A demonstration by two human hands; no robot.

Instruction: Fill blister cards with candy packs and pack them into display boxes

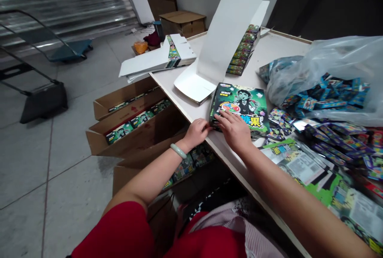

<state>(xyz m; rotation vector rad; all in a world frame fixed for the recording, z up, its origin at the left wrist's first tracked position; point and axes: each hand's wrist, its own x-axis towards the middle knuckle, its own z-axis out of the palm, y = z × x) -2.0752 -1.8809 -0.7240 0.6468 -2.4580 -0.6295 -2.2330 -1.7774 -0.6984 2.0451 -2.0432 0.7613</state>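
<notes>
Status: one green printed box (253, 96) on the table (191, 108), near its edge, lid down or nearly so. Right hand (235, 128) lies on the lid, fingers spread, not wrapped round anything. Left hand (197, 129) is at the box's near left corner by the table edge, fingers curled in; can't tell if it's pinching the box or just touching

Done, as far as I can see: this box looks close to shut, contents hidden. Printed boxes (119, 133) of similar look sit in open cartons (104, 148) on the floor, so I'd call several units finished, though I can't check inside them

Left: front flap seating unconfirmed, fingers hide that corner. Just behind, a white-inside box (230, 30) stands with its lid up, so not closed. White folded card (149, 62) is stacked at the far left corner. Plenty of loose purple packets (332, 142) on the right, plus blue packets (335, 94) in a clear bag (314, 58). My read: mid-batch, this unit near its end
</notes>
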